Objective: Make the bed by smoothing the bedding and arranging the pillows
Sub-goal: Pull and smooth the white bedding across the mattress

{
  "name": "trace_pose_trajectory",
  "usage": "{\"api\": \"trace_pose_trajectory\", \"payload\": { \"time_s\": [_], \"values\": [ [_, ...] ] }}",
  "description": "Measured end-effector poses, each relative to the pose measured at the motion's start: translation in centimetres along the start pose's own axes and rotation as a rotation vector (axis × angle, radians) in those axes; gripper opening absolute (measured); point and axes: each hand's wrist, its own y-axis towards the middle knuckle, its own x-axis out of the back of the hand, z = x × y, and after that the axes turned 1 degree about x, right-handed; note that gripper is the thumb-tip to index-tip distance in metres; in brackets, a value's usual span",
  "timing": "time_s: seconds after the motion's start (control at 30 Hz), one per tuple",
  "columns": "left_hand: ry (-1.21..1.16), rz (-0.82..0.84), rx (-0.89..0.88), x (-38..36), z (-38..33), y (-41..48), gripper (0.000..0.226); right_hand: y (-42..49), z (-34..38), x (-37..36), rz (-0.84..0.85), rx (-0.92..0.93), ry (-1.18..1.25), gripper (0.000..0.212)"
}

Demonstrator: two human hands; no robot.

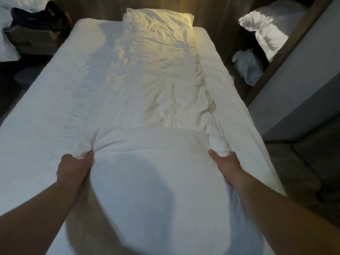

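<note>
In the head view, you stand at the foot of the bed (46, 100), which fills the centre of the frame and runs away from you toward the top. Your left hand (74, 168), lower left of centre, is clenched round a bunched fold of the white duvet (147, 172). Your right hand (225, 162), lower right of centre, grasps a matching wad of the same cloth. You hold the two bunches well apart, most likely so the near end stays spread and you can draw it toward you or shake it flat. The near end billows up between your forearms. The rest of the duvet lies in a crumpled strip up the middle of the frame, so the smoothing looks barely begun. On either side of that strip the mattress cover shows bare, which suggests the duvet needs widening as well as flattening.

Count what you have:
- **Hands:** two, both gripping.
- **Duvet:** one.
- **On the bed:** one pillow (158, 19), at top centre under warm light, lying at the head where it belongs but creased.
- **Off the bed:** a second pillow (266, 28), at the upper right.
- **Other things:** one pale plastic bag (246, 65) below the second pillow, and one heap of dark clothing (36, 17) in the upper left.
</note>
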Motion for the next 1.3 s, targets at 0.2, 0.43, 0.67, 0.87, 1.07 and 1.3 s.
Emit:
{"api": "trace_pose_trajectory", "payload": {
  "time_s": [0.2, 0.43, 0.67, 0.87, 1.07, 1.3],
  "values": [
    [0.043, 0.083, -0.013, 0.7, 1.2, -0.7, 0.102, -1.4, -1.3, 1.4, 0.447, -0.204, 0.253, 0.076],
    [-0.165, 0.136, -0.33, 2.8, 1.5, -3.5, 0.027, -3.7, -0.8, 2.9, 0.363, 0.137, 0.154, 0.053],
    [-0.406, -0.092, -0.442, 5.5, -7.0, 0.2, 0.047, -1.4, 7.8, 4.1, -0.031, 0.438, 0.139, 0.04],
    [-0.28, -0.136, -0.534, 3.3, -16.0, 6.5, 0.051, 5.4, 16.0, 1.6, -0.155, 0.532, 0.068, 0.064],
    [0.077, -0.013, -0.573, 0.9, -13.4, 3.9, 0.073, 3.8, 12.1, -3.0, -0.039, 0.549, -0.595, 0.078],
    [0.717, 0.014, -1.023, -1.9, -6.5, 0.2, 0.098, 1.3, 5.3, -5.1, -0.006, 0.852, -0.974, 0.082]
  ]
}}
